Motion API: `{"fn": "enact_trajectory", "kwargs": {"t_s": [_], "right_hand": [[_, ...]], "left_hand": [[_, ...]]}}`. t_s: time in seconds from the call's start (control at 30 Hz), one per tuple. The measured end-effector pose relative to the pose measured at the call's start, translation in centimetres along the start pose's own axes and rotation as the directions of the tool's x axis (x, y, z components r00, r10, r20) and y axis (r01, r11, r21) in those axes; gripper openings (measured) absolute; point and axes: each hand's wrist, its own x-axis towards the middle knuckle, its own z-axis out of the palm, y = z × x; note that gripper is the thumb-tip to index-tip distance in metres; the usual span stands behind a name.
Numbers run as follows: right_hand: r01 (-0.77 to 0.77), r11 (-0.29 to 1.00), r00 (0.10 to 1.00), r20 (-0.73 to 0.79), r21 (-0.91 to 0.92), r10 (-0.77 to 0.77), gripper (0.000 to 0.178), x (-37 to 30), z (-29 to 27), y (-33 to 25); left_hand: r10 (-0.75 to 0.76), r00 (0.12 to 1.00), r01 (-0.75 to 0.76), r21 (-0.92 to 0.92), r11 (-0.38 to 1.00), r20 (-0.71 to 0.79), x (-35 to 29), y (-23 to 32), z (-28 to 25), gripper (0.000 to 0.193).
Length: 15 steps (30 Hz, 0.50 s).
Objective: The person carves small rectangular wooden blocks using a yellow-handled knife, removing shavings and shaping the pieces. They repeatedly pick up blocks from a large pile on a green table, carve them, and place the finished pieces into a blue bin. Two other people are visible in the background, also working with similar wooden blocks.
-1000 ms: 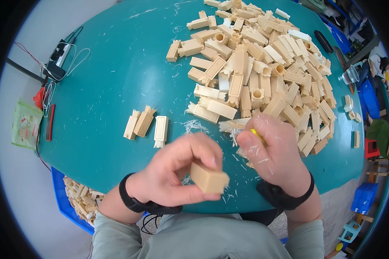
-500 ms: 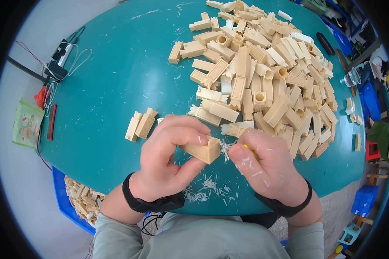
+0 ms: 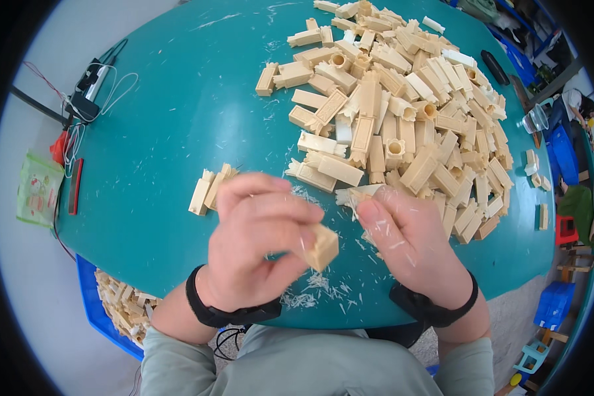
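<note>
My left hand (image 3: 261,241) pinches a beige, box-shaped carved block (image 3: 323,249) between thumb and fingers, its squared end toward the right. Both the hand and the block are slightly blurred. My right hand (image 3: 409,247) is closed just to the right, apart from the block, with pale shavings stuck to its skin. A small yellow tool showed in that fist half a second ago; my fingers hide it now. Curly shavings (image 3: 320,284) lie on the green tabletop (image 3: 158,145) below my hands. Two similar blocks (image 3: 202,193) rest left of my left hand.
A large heap of beige blocks (image 3: 419,175) with jagged ends covers the table's right half. A power strip (image 3: 94,89) with cables lies at the far left, near a red-and-black bar (image 3: 76,187). At lower left stands a blue bin (image 3: 94,318) of blocks.
My left hand has turned the block a little and lowered it slightly. My right hand has rotated, so the yellow tool no longer shows.
</note>
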Motion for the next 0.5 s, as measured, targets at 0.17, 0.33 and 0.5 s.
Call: {"fn": "enact_trajectory", "kwargs": {"t_s": [0.17, 0.33, 0.5], "right_hand": [[0.162, 0.970, 0.986, -0.075, 0.183, -0.150, 0.039, -0.4, 0.4, 1.6], [0.258, 0.965, 0.965, -0.066, 0.050, -0.255, 0.029, -0.3, 1.0, 1.6], [0.234, 0.969, 0.969, -0.099, 0.085, -0.225, 0.028, -1.2, 0.8, 2.2]], "left_hand": [[-0.382, 0.924, 0.371, -0.272, 0.888, 0.015, -0.2, 0.1, 1.1, 0.038], [-0.665, 0.745, 0.555, -0.509, 0.658, -0.046, -1.7, -0.3, 1.4, 0.042], [-0.753, 0.651, 0.549, -0.746, 0.378, 0.097, -2.0, -0.3, 2.5, 0.035]]}}
